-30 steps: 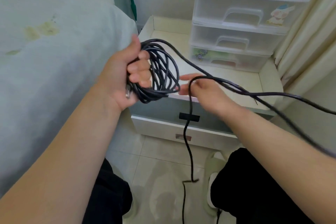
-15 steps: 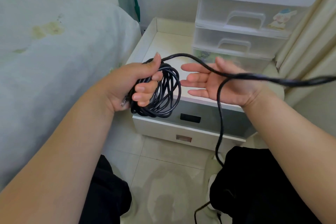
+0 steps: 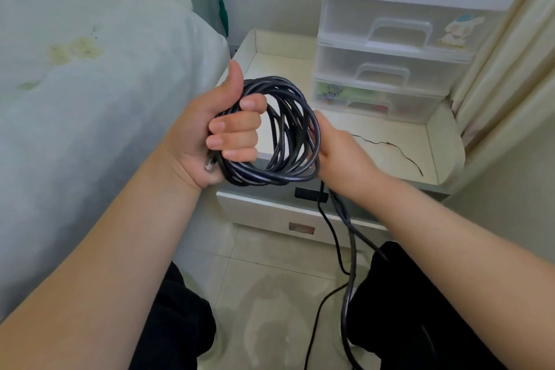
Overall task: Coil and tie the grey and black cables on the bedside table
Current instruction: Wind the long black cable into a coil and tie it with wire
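My left hand grips a coil of dark grey-black cable, fingers curled round the bundled loops, thumb up. A clear plug end sticks out under my palm. My right hand is at the coil's right edge, its fingers hidden behind the loops; whether it holds the strand cannot be seen. The loose tail of the cable hangs down from there to the floor between my knees. The coil is held in the air in front of the white bedside table.
A thin black tie wire lies on the table top. A white plastic drawer unit stands at the table's back right. A bed with a pale cover is on the left, a curtain on the right, tiled floor below.
My right hand, open and palm-up under the strand half a second ago, has swung down to the coil's right side, laying another loop. The free tail now hangs down instead of stretching rightward.
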Tool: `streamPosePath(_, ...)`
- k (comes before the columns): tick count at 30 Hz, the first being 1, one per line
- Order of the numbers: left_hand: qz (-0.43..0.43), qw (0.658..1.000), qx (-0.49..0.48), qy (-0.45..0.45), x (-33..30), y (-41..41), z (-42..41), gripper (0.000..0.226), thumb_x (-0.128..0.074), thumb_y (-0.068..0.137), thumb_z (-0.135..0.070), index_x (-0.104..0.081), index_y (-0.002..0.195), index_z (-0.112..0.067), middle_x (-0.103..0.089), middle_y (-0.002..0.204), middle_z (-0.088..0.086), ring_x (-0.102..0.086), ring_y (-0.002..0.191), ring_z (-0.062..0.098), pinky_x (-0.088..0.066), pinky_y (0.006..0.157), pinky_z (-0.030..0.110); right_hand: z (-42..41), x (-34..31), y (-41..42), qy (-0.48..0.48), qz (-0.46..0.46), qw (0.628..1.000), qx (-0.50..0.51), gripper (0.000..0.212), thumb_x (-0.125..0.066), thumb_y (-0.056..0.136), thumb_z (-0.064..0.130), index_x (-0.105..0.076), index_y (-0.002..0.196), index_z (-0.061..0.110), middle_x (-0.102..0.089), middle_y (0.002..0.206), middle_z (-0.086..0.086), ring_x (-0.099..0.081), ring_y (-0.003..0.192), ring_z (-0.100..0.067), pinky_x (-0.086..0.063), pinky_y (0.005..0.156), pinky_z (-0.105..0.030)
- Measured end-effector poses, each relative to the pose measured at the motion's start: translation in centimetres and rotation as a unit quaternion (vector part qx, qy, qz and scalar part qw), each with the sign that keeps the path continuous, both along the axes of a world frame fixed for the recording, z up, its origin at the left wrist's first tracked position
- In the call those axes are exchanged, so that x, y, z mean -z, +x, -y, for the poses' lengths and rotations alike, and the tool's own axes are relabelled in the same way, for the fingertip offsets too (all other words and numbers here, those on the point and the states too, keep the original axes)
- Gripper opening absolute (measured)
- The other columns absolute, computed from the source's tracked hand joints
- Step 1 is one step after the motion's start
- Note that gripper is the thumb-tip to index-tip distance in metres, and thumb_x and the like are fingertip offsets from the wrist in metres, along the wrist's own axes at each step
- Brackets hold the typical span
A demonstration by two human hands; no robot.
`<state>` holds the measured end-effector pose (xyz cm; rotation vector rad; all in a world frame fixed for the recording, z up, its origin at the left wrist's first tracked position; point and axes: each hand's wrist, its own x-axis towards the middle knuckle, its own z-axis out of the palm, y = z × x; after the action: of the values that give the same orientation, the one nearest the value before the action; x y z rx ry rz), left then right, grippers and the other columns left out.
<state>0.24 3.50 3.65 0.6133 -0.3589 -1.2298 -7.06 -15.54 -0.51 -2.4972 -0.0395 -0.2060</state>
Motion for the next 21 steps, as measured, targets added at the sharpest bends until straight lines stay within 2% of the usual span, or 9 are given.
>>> streamPosePath(1,0.002,1.000,-0.028,0.014,-0.1,-0.1,0.3,0.055,-0.033,0.091,-0.061,-0.053,0.070,-0.015,-0.047,0.036,-0.007,-0.043,0.027,0.004,-0.037,0.035,0.017,-0.7,0.4,-0.1,-0.001,-0.030,1.000,-0.010,0.022,-0.044,0.090,0.013,-0.044,0.113,0.015,-0.063,0.078,-0.013,-0.058,0.072,-0.031,-0.051,0.066,-0.042)
streamPosePath(3,0.005,0.994,-0.101,0.048,-0.3,-0.5,0.7,0.057,-0.030,0.089,-0.066,-0.049,0.066,-0.018,-0.040,0.033,-0.008,-0.040,0.025,0.004,-0.033,0.033,0.014,-1.9,1.4,-0.2,0.028,-0.076,0.996,-0.023,0.007,-0.042,0.089,0.011,-0.046,0.092,0.016,-0.061,0.070,-0.007,-0.059,0.065,-0.013,-0.050,0.062,-0.035)
streamPosePath(5,-0.005,0.984,-0.168,0.064,-0.5,-0.8,1.1,0.057,-0.029,0.090,-0.067,-0.046,0.065,-0.019,-0.035,0.032,-0.009,-0.037,0.024,0.004,-0.032,0.032,0.013,-2.5,1.4,-0.3,0.097,-0.086,0.991,-0.034,0.017,-0.042,0.093,0.012,-0.045,0.077,0.019,-0.060,0.063,0.002,-0.057,0.062,-0.002,-0.047,0.062,-0.025)
streamPosePath(6,-0.015,0.978,-0.196,0.063,-0.5,-0.9,1.3,0.056,-0.029,0.092,-0.066,-0.044,0.066,-0.019,-0.034,0.032,-0.009,-0.036,0.024,0.004,-0.032,0.032,0.013,-2.7,1.2,-0.3,0.143,-0.100,0.984,-0.040,0.018,-0.043,0.093,0.011,-0.047,0.077,0.018,-0.061,0.062,0.004,-0.059,0.064,-0.003,-0.049,0.067,-0.025)
streamPosePath(8,-0.043,0.965,-0.254,0.056,-0.5,-0.9,1.6,0.054,-0.032,0.093,-0.065,-0.043,0.067,-0.018,-0.033,0.033,-0.009,-0.036,0.025,0.005,-0.032,0.032,0.013,-2.7,0.9,-0.4,0.288,-0.139,0.946,-0.050,0.014,-0.047,0.091,0.004,-0.053,0.088,0.016,-0.062,0.061,0.002,-0.065,0.073,-0.016,-0.054,0.082,-0.035)
streamPosePath(11,-0.082,0.937,-0.337,0.039,-0.3,-0.6,1.9,0.052,-0.038,0.093,-0.062,-0.042,0.065,-0.018,-0.033,0.036,-0.009,-0.034,0.027,0.004,-0.032,0.034,0.014,-2.7,0.5,-0.4,0.484,-0.226,0.843,-0.061,0.033,-0.051,0.089,-0.001,-0.048,0.121,0.010,-0.066,0.069,-0.003,-0.067,0.084,-0.021,-0.054,0.087,-0.045)
streamPosePath(16,-0.130,0.876,-0.463,0.045,0.0,0.0,2.1,0.052,-0.046,0.092,-0.059,-0.042,0.060,-0.018,-0.033,0.041,-0.009,-0.034,0.033,0.003,-0.032,0.037,0.016,-3.0,0.1,-1.0,0.534,-0.295,0.787,-0.085,0.038,-0.053,0.089,0.005,-0.044,0.126,0.009,-0.071,0.098,-0.005,-0.066,0.095,-0.020,-0.055,0.077,-0.036)
streamPosePath(18,-0.131,0.855,-0.499,0.057,-0.3,0.1,2.1,0.051,-0.048,0.092,-0.058,-0.042,0.060,-0.019,-0.035,0.043,-0.010,-0.034,0.034,0.003,-0.033,0.037,0.017,-2.9,0.0,-1.2,0.549,-0.321,0.764,-0.106,0.043,-0.055,0.084,0.014,-0.044,0.125,0.009,-0.070,0.108,-0.007,-0.065,0.100,-0.021,-0.053,0.084,-0.042)
streamPosePath(21,-0.108,0.831,-0.540,0.076,-0.4,-0.2,2.3,0.049,-0.048,0.091,-0.058,-0.040,0.063,-0.019,-0.036,0.045,-0.010,-0.034,0.034,0.006,-0.033,0.037,0.015,-2.8,-0.4,-1.1,0.541,-0.349,0.757,-0.110,0.047,-0.056,0.079,0.020,-0.047,0.124,0.009,-0.066,0.118,-0.011,-0.063,0.103,-0.023,-0.048,0.094,-0.052)
